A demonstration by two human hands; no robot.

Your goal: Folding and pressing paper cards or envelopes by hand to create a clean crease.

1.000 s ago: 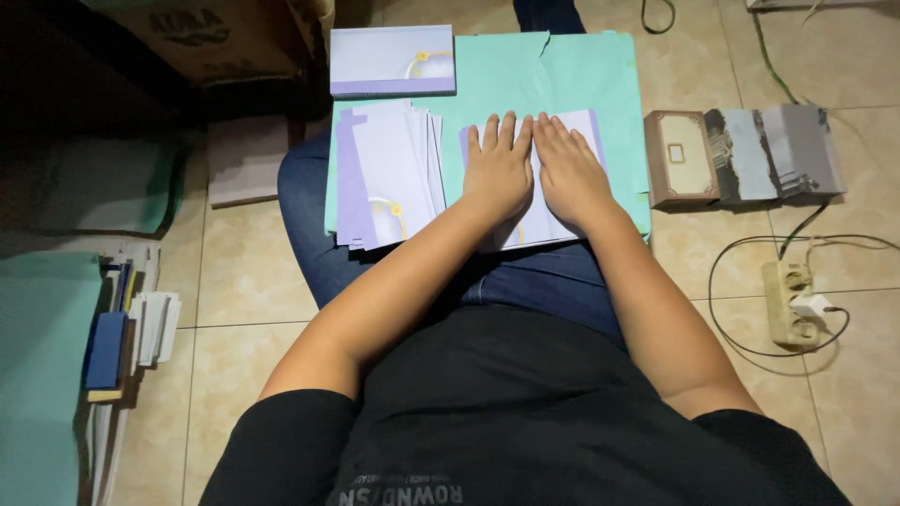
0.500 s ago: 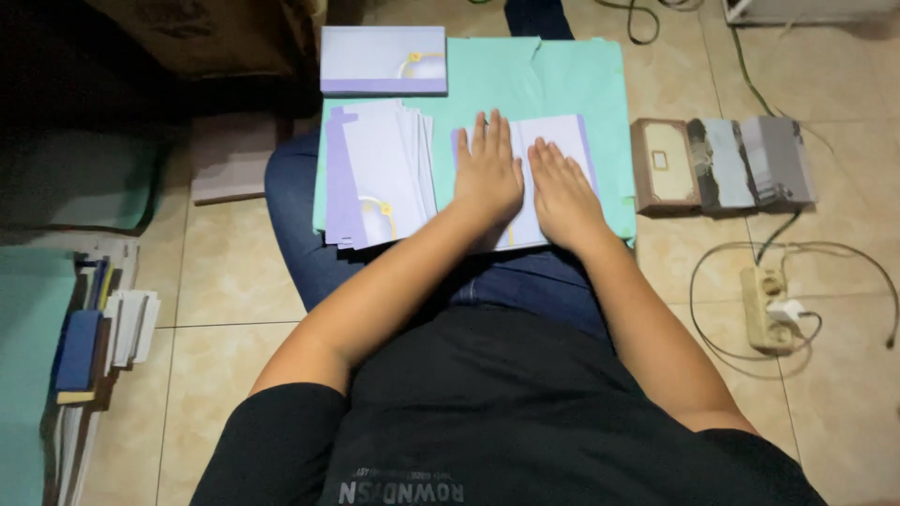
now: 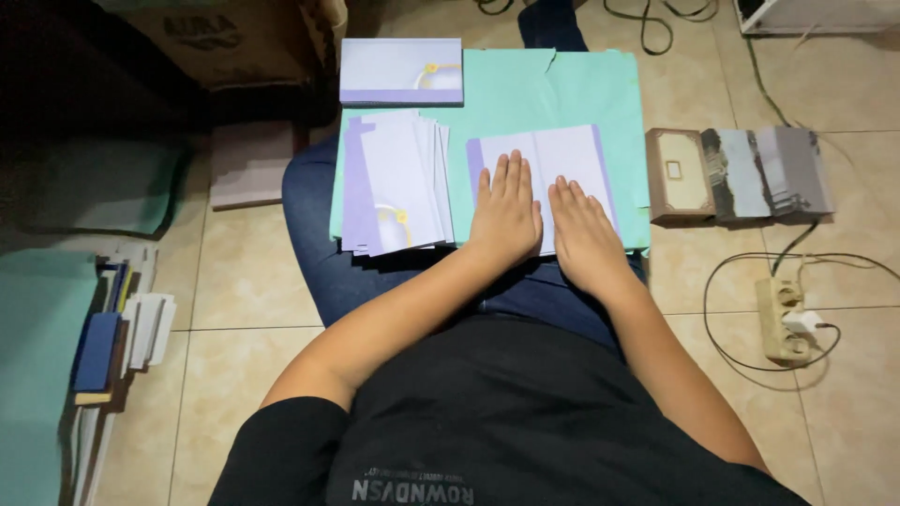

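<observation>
Pressing flat, both palms down: left hand (image 3: 506, 211) and right hand (image 3: 583, 230) on the lilac card (image 3: 553, 155), grips released, fingers spread.

Beige tiled floor (image 3: 244, 281), dim left side, cardboard box (image 3: 225, 37)

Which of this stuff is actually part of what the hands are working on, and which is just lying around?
In hand: left hand and right hand flat on the open lilac card; fanned card stack; mint sheet.

Lying about: power strip, brown box, books.
</observation>
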